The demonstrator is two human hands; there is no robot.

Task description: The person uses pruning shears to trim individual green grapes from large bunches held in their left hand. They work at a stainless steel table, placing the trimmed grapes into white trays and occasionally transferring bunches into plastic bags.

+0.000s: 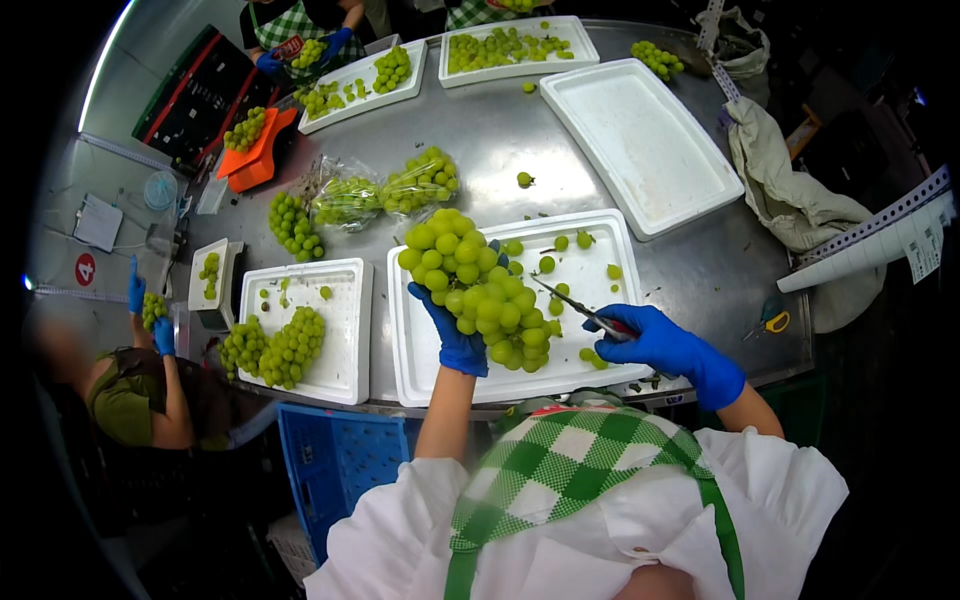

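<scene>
My left hand (pixel 459 337), in a blue glove, holds up a large bunch of green grapes (pixel 480 289) over a white foam tray (pixel 420 375). The bunch hides most of its fingers. Also gloved in blue, my right hand (pixel 660 345) grips slim scissors (pixel 574 301) with dark red on the handle. Their blades point up and left toward the bunch, with a gap between. Several loose grapes (pixel 547 264) and small stem bits lie in the tray beneath and to the right of the bunch.
Left stands another foam tray (pixel 352 330) with bunches. Bagged grapes (pixel 420 184), an orange stand (pixel 255 154) and a white scale (pixel 212 289) lie beyond. A bare foam tray (pixel 641 142) is at back right; yellow-handled scissors (pixel 776 322) lie right. Co-workers handle grapes left and across.
</scene>
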